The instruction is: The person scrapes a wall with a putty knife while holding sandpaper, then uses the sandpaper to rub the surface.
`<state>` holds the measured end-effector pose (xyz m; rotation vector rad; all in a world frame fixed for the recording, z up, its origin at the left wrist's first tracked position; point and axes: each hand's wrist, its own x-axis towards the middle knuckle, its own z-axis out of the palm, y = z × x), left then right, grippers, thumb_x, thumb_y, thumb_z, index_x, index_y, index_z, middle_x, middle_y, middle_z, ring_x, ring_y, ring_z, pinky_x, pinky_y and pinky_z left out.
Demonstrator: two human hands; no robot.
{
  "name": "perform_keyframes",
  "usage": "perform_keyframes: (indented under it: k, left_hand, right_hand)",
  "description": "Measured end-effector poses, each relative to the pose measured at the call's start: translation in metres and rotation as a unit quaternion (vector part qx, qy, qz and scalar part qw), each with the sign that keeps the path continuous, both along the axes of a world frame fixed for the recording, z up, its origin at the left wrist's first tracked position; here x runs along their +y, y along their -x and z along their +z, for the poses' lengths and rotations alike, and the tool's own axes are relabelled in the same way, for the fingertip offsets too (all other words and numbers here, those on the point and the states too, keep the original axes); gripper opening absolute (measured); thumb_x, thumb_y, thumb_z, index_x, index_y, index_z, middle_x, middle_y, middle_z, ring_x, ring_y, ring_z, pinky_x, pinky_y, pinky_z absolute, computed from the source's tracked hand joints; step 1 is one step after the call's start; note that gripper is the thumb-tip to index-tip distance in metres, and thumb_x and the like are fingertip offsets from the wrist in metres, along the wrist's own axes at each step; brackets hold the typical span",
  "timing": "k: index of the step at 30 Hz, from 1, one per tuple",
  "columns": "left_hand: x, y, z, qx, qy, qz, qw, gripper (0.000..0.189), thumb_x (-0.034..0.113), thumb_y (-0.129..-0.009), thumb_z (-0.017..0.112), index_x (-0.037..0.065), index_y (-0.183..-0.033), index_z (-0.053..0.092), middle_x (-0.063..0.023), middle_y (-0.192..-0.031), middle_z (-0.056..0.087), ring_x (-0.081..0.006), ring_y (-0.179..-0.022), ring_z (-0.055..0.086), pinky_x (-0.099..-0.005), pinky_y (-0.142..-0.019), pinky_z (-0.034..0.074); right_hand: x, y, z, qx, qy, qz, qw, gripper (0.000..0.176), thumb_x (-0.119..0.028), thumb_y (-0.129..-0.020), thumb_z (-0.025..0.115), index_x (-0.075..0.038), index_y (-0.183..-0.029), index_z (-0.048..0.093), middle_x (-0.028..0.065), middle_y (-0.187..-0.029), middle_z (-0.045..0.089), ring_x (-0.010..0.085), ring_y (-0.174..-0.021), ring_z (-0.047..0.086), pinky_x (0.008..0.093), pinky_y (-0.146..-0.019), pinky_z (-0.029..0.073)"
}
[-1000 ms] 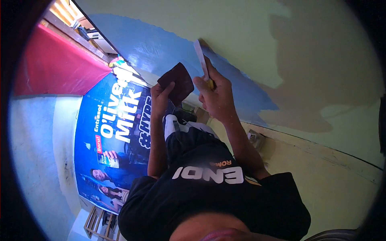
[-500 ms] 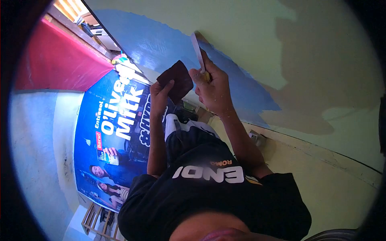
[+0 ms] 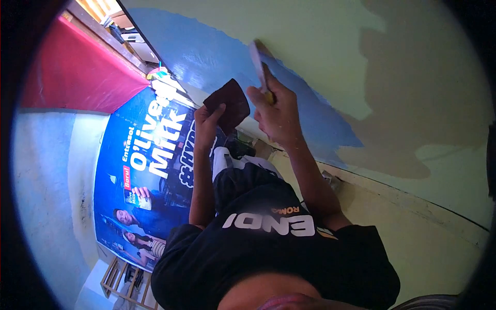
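My left hand point(image 3: 207, 124) pinches a dark maroon, roughly square sheet point(image 3: 230, 106) by its lower left edge, thumb on top. My right hand point(image 3: 279, 111) is closed round the yellow handle point(image 3: 269, 97) of a putty knife. The knife's pale blade point(image 3: 257, 62) points up and slightly left, over the blue patch of the wall point(image 3: 206, 49); whether it touches the surface is unclear. The sheet is a little left of my right hand, apart from it.
A blue printed banner point(image 3: 119, 191) hangs at the left, below a red cloth point(image 3: 77, 72). A wooden rack point(image 3: 114, 276) stands at the lower left. A small greyish object point(image 3: 331, 180) lies by the wall's lower ledge point(image 3: 398, 194).
My right hand and the knife have shifted slightly right, and the blade is a little blurred. The maroon sheet has moved very slightly right and down with my left hand.
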<state>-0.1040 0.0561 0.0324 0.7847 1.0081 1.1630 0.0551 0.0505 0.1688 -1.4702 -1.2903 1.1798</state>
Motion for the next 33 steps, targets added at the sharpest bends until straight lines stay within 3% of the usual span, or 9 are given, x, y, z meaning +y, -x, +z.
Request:
perform_keyframes:
  k: [5, 12, 18, 22, 26, 28, 33]
  left_hand:
    - [0.007, -0.001, 0.001, -0.009, -0.012, -0.003, 1.0, 0.024, 0.009, -0.088, 0.061, -0.003, -0.11, 0.064, -0.0084, -0.097, 0.069, -0.0137, -0.087, 0.065, -0.0277, -0.08, 0.05]
    - [0.007, -0.003, -0.001, -0.007, -0.013, 0.003, 1.0, 0.024, 0.008, -0.088, 0.061, -0.003, -0.109, 0.064, -0.0075, -0.097, 0.069, -0.0126, -0.086, 0.064, -0.0269, -0.079, 0.05]
    - [0.007, 0.003, -0.01, -0.029, 0.007, 0.014, 0.999, 0.022, 0.009, -0.089, 0.061, -0.002, -0.107, 0.065, -0.0059, -0.094, 0.069, -0.0118, -0.083, 0.064, -0.026, -0.077, 0.05]
    - [0.008, 0.004, -0.001, -0.014, -0.01, 0.016, 1.0, 0.021, 0.009, -0.088, 0.061, -0.003, -0.105, 0.065, -0.0067, -0.093, 0.069, -0.0122, -0.083, 0.064, -0.0264, -0.077, 0.05]
    - [0.007, 0.007, -0.001, -0.001, -0.012, 0.015, 1.0, 0.022, 0.009, -0.088, 0.061, -0.004, -0.106, 0.065, -0.0074, -0.095, 0.069, -0.0126, -0.084, 0.064, -0.0264, -0.077, 0.05]
    - [0.008, 0.006, -0.003, -0.029, -0.016, 0.017, 0.999, 0.022, 0.008, -0.088, 0.061, -0.004, -0.106, 0.065, -0.0075, -0.095, 0.069, -0.0127, -0.084, 0.064, -0.0264, -0.078, 0.05]
    - [0.005, 0.009, 0.001, -0.018, -0.002, 0.027, 0.999, 0.021, 0.006, -0.088, 0.06, -0.003, -0.107, 0.065, -0.0069, -0.096, 0.069, -0.0127, -0.085, 0.065, -0.0262, -0.077, 0.05]
  right_hand:
    - [-0.003, 0.0, -0.009, 0.023, -0.05, -0.004, 0.998, 0.061, -0.022, -0.091, 0.064, -0.003, -0.142, 0.037, 0.0083, -0.081, 0.063, 0.0079, -0.057, 0.055, 0.022, -0.05, 0.048]
    - [0.005, 0.012, -0.009, 0.036, -0.043, -0.016, 0.998, 0.06, -0.023, -0.091, 0.063, -0.003, -0.142, 0.038, 0.0033, -0.069, 0.059, 0.0066, -0.052, 0.05, 0.022, -0.047, 0.045]
    - [0.012, 0.01, -0.007, -0.004, -0.029, 0.011, 1.0, 0.061, -0.026, -0.091, 0.063, -0.002, -0.142, 0.038, 0.0073, -0.08, 0.064, 0.006, -0.052, 0.05, 0.021, -0.048, 0.045]
    - [0.009, 0.014, -0.007, 0.045, -0.03, 0.0, 0.999, 0.059, -0.024, -0.092, 0.062, -0.001, -0.141, 0.039, 0.0097, -0.086, 0.065, 0.0067, -0.054, 0.053, 0.0209, -0.048, 0.046]
    - [0.018, 0.018, 0.007, 0.003, -0.004, 0.024, 1.0, 0.058, -0.023, -0.091, 0.062, -0.003, -0.141, 0.04, 0.012, -0.093, 0.066, 0.0075, -0.063, 0.058, 0.0207, -0.05, 0.048]
    - [0.019, 0.018, -0.006, -0.012, -0.059, 0.013, 0.998, 0.057, -0.021, -0.091, 0.062, -0.004, -0.141, 0.04, 0.0112, -0.093, 0.067, 0.0075, -0.064, 0.059, 0.0206, -0.051, 0.048]
    - [0.019, 0.014, 0.0, 0.023, -0.053, 0.028, 0.998, 0.055, -0.018, -0.091, 0.062, -0.003, -0.14, 0.042, 0.0099, -0.092, 0.066, 0.0074, -0.064, 0.058, 0.0201, -0.053, 0.048]
